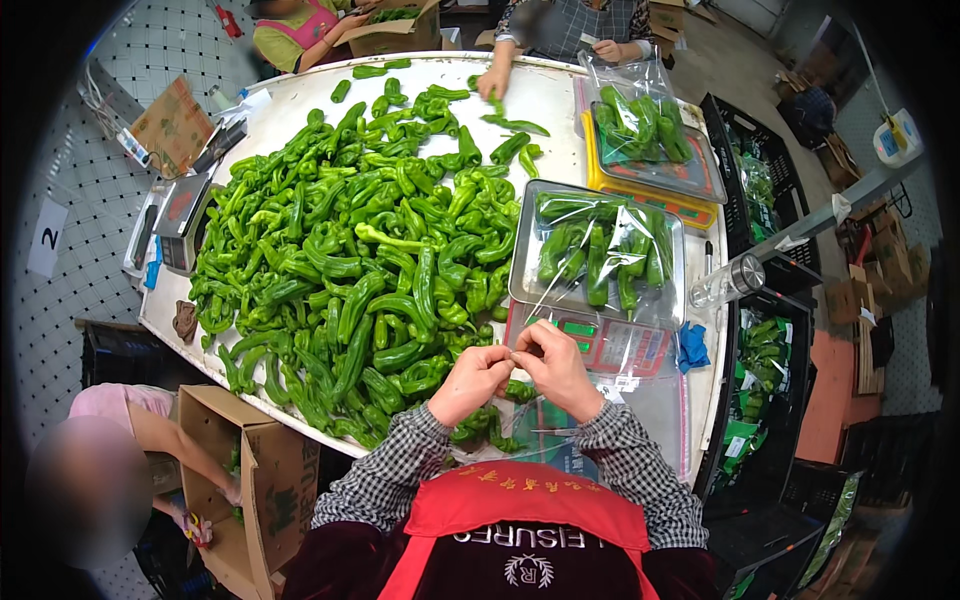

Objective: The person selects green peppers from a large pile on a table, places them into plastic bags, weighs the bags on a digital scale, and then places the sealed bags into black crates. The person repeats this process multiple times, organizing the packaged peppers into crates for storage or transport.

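My left hand [472, 382] and my right hand [556, 369] meet fingertip to fingertip at the near edge of a digital scale [626, 349]. Whatever is pinched between them is too small to tell. Beyond them, on the scale's metal tray [526, 281], lies a clear plastic bag of green peppers [598, 262]. A large heap of loose green peppers [360, 277] spreads to the left over the white table [169, 307]. Clear plastic bags [649, 420] lie beside my right wrist, and small scissors [555, 431] rest just below my hands.
A second scale [705, 176] bears another bag of peppers [645, 127]. A glass bottle [726, 281] and a blue cloth [693, 346] are at the right edge, by black crates [795, 360]. Across the table a person's hand [493, 79] touches peppers. Another person reaches into a cardboard box [281, 487].
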The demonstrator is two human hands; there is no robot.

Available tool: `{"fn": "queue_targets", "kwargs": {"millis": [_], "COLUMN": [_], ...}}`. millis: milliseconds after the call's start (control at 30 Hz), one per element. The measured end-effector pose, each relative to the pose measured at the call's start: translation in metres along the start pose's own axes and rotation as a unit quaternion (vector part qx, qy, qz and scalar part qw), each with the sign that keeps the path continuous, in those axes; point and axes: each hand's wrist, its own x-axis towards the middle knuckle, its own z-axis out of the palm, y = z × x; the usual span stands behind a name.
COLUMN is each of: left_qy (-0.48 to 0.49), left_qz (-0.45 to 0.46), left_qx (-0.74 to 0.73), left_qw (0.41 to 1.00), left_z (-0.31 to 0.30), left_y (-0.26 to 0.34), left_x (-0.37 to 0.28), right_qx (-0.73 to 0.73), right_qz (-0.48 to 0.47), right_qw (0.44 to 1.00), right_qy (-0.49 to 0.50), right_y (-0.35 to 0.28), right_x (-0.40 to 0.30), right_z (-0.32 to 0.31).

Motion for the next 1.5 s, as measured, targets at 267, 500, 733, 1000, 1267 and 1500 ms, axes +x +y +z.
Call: {"fn": "queue_targets", "kwargs": {"millis": [267, 500, 733, 1000, 1267, 1500], "left_qy": [-0.009, 0.047, -0.023, -0.017, 0.219, -0.006], "left_qz": [0.002, 0.064, 0.049, 0.047, 0.320, 0.390], "left_qx": [-0.125, -0.097, -0.066, -0.097, 0.349, 0.543], "left_qw": [0.992, 0.992, 0.996, 0.994, 0.853, 0.744], "left_z": [0.002, 0.003, -0.020, -0.030, -0.042, -0.030], "left_y": [0.004, 0.007, 0.020, 0.013, 0.012, 0.051], "left_x": [0.051, 0.062, 0.051, 0.059, 0.070, 0.080], "right_qx": [-0.082, -0.091, -0.396, -0.389, -0.385, -0.409], "right_qz": [-0.091, -0.114, 0.131, 0.413, 0.123, -0.105], "right_qw": [0.992, 0.987, 0.875, 0.750, 0.889, 0.905], "right_qy": [0.020, -0.069, -0.248, -0.340, 0.216, 0.057], "right_y": [-0.008, -0.014, 0.014, 0.041, 0.035, 0.045], "right_x": [0.001, -0.034, -0.207, -0.352, -0.171, -0.078], "right_z": [-0.005, -0.038, -0.098, -0.097, -0.131, -0.152]}}
